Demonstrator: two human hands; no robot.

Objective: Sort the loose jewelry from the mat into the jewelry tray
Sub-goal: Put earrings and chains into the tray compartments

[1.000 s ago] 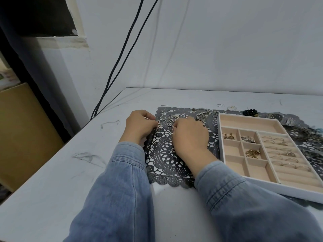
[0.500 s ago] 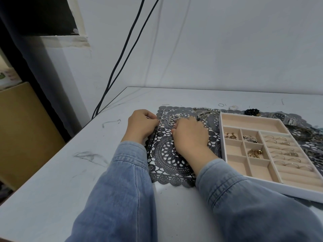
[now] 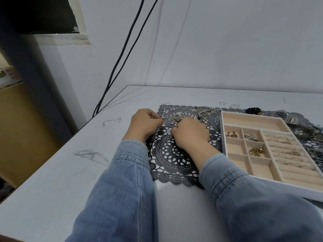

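Barely anything moved since a second ago: both hands sit in the same patch of the mat, the right one crept a touch toward the far edge, and the camera drifted slightly. Head view, the only one I have: left hand (image 3: 146, 124) is curled at the mat's left edge, fingers drawn together, pinching a thin silver strand of the chain tangle (image 3: 172, 117). Right hand (image 3: 190, 132) is knuckles-up just beside it, fingers folded under into the same tangle; the tips are hidden, so I can't say for sure whether they're clamped on a strand, though it looks like it. The tangle lies on the black lace mat (image 3: 167, 158), touching both hands, well apart from the jewelry tray (image 3: 222, 137) on the right. Tray already has rings in the slotted rows (image 3: 286, 151), small pieces in three of the square cells, long top compartment bare. More loose stuff remains on the mat: a link bracelet (image 3: 207, 110) beyond the right hand, black beads (image 3: 253, 110), a watch (image 3: 283, 116) behind the tray, bangles right of it. My read: step in hand is untangling necklaces, task roughly midway. Next move needs one strand teased free with small opposing pulls, not a yank, or the knot tightens; then lift it clear and carry it right, probably into the long compartment.
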